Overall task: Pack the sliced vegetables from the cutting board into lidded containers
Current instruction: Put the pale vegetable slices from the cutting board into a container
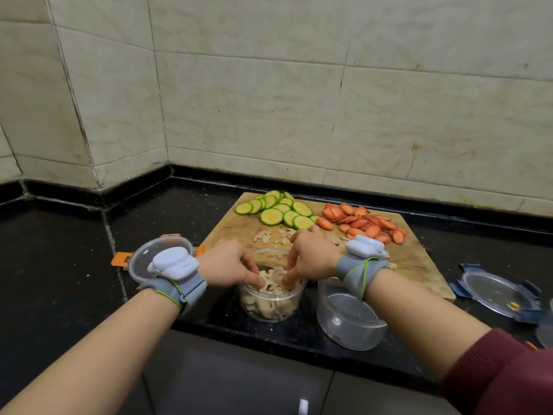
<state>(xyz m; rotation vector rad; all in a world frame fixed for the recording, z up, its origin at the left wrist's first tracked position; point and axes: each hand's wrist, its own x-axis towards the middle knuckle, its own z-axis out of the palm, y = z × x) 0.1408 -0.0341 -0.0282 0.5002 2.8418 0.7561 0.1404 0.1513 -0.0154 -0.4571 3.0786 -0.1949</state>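
Note:
A wooden cutting board (233, 227) lies on the black counter. On it are green zucchini slices (276, 209), orange carrot slices (363, 223) and a few pale lotus root slices (263, 236). In front of the board stands a clear round container (270, 307) partly filled with lotus root slices. My left hand (229, 263) and my right hand (312, 256) both reach into its mouth, fingertips down on the slices inside. Whether the fingers still pinch slices is hidden. An empty clear container (344, 319) stands right of it, under my right wrist.
A clear lid with orange clips (140, 259) lies left of the board, partly behind my left wrist. A clear lid with blue clips (499, 295) lies at the right. Tiled walls meet in a corner behind. The counter's front edge runs just below the containers.

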